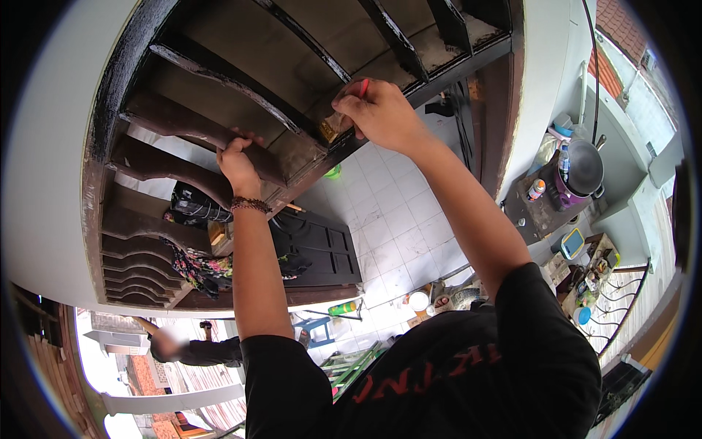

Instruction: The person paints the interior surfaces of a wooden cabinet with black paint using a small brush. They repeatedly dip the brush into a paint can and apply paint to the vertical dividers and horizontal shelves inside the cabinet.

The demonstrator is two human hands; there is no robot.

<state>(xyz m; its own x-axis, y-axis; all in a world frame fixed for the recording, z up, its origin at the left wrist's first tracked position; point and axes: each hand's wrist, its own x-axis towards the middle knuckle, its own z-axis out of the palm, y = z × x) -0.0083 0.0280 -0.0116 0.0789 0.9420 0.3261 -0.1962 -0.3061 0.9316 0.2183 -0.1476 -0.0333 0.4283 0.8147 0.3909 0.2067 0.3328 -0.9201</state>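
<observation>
A wooden louvre frame [422, 89] with curved slats spans the upper part of the head view. Some slats, like this one [232, 85], look wet black; others, like the one [168, 121] by my left hand, are still dull brown. My left hand [240, 167], a beaded bracelet at its wrist, is closed around the edge of that brown slat. My right hand [384, 113] is closed on a paintbrush [332, 129] with a red handle end. The brush's light bristles are down at the frame's lower rail, by the end of a black slat.
Below are a dark panelled door [325, 245], floral cloth [197, 267] over the frame and white floor tiles [387, 212]. A blue stool [316, 331] and green ladder [358, 369] stand low. A pan [585, 167] and spray can [536, 189] sit right. Another person [208, 351] is lower left.
</observation>
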